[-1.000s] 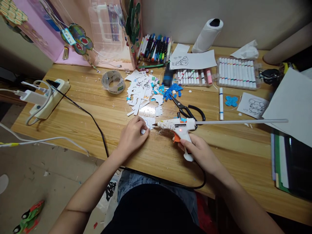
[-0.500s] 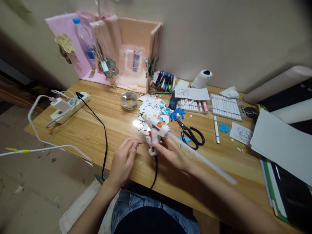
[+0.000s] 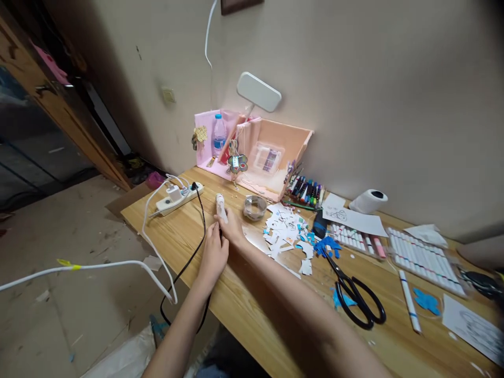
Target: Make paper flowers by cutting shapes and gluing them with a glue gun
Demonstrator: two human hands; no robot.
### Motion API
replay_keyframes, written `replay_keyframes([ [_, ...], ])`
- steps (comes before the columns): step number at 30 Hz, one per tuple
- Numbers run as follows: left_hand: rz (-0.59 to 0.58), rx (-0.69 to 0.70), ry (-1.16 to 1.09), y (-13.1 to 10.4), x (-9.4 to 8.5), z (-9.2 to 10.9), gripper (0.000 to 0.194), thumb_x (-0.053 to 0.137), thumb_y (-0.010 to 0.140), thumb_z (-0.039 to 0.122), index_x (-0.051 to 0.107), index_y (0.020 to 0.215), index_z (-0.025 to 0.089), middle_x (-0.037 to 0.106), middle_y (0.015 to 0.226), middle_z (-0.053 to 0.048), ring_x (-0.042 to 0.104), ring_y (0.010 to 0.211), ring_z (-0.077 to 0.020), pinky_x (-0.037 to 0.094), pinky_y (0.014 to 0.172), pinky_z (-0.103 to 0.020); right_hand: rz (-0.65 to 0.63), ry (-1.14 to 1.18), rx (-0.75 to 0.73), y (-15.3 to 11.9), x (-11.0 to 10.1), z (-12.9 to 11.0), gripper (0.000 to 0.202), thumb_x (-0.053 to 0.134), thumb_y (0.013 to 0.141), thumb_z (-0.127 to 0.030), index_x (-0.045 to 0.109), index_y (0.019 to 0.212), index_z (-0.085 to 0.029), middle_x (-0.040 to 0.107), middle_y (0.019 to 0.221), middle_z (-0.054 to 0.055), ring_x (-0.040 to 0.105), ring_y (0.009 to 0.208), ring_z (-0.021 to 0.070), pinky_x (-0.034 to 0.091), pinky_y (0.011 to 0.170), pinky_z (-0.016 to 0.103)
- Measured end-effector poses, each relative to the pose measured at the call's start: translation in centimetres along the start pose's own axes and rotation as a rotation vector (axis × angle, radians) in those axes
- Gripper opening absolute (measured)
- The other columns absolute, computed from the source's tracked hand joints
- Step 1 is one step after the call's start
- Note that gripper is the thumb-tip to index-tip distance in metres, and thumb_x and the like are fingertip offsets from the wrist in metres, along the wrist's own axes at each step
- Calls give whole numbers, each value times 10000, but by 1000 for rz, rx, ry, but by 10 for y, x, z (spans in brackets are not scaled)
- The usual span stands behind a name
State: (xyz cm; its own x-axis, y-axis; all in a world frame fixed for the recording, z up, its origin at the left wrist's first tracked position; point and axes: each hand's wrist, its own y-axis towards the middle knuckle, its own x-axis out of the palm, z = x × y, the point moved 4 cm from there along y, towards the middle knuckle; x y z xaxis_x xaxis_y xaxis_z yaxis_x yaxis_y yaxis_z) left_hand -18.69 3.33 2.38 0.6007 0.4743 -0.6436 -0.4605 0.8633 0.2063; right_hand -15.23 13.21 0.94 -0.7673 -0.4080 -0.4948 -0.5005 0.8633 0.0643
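Observation:
Both of my hands are together over the left part of the wooden table. My right hand [image 3: 232, 227] is wrapped round a white glue gun [image 3: 221, 206], whose body points away from me. My left hand [image 3: 214, 251] is closed just below it, near the gun's lower end, on something I cannot make out, perhaps its black cord [image 3: 185, 269]. Left of the hands lies a white power strip [image 3: 179, 200] with plugs in it. A roll of clear tape [image 3: 254, 207] sits just to the right.
White and blue paper scraps [image 3: 287, 231], black scissors [image 3: 356, 294], marker sets [image 3: 427, 260] and a blue paper shape [image 3: 426, 301] lie to the right. Behind stand a pink box [image 3: 275, 152], a bottle [image 3: 219, 135] and a lamp [image 3: 259, 92].
The view has swung left and up. The glue gun has moved left in my right hand, from near the scraps to beside the power strip. My left hand has closed and come against it.

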Motion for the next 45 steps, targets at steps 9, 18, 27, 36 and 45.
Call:
replay_keyframes([
  [9, 1, 61, 4, 1, -7, -11, 431, 454, 815, 161, 429, 1245, 142, 478, 1233, -156, 453, 1203, -263, 357, 1031, -444, -82, -96, -6, 3, 2, 0, 294, 509, 855, -325, 528, 1079, -136, 671, 984, 118, 623, 877, 218, 433, 748, 303],
  [18, -380, 178, -69, -41, 33, 47, 173, 528, 829, 318, 611, 922, 198, 620, 963, -69, 579, 935, -212, 459, 832, -367, -60, -260, 45, -107, -142, 34, 192, 438, 865, -214, 626, 890, -187, 683, 882, 35, 612, 837, 155, 416, 731, 248],
  [27, -590, 240, 152, -35, 97, 71, 411, 762, 571, 276, 581, 931, 195, 621, 892, -38, 574, 846, -212, 412, 697, -301, 240, -626, 406, -230, -263, 137, 151, 587, 679, -255, 504, 778, -177, 592, 766, 68, 559, 726, 224, 377, 603, 291],
  [36, -719, 282, 165, -24, 102, 78, 268, 711, 572, 284, 553, 769, 192, 566, 800, -5, 524, 771, -187, 372, 635, -267, 172, -653, 399, -234, -254, 119, 101, 507, 692, -264, 499, 749, -181, 583, 742, 55, 540, 677, 193, 308, 549, 255],
  [45, -919, 12, -392, -23, 86, 90, 275, 646, 703, 340, 584, 904, 164, 613, 887, -30, 564, 791, -151, 441, 703, -259, 288, -171, 504, -253, -268, 122, 163, 601, 643, -293, 501, 708, -183, 578, 631, -7, 525, 549, 129, 352, 498, 226],
])
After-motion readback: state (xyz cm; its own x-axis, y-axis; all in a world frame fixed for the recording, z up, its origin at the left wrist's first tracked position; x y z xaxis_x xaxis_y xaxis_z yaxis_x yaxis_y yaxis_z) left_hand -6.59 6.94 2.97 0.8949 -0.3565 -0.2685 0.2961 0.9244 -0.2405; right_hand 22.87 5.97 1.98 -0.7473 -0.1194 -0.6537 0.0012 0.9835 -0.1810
